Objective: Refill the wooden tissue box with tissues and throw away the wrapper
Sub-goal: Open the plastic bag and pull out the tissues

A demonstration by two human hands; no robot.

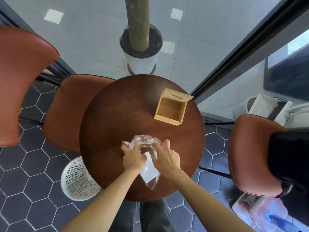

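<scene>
Both your hands, left hand (133, 157) and right hand (165, 157), pinch the clear tissue wrapper (147, 158) at the desk's (117, 118) near edge. Its long axis points ahead-right towards the open, empty wooden tissue box (172, 108), nearer your right hand.

- Round dark-brown wooden worktop (117, 118), centre of view.
- Brown leather chair (70, 111) just left of the worktop, its seat tucked partly under the edge.
- Second brown chair back (21, 81) far left, large in view.
- Third brown chair (250, 156) right of the worktop, black cloth or bag (289, 161) draped on it.
- White perforated basket (76, 180) on the floor, near left, beside the worktop.
- White plant pot (142, 62) with dark soil and a green trunk (138, 22), far centre.
- Dark hexagon floor tiles (33, 164); pale grey floor (83, 30) beyond.
- Black-framed glass panel (234, 64) at right.
- Blurred red-blue package (267, 215), near right.
</scene>
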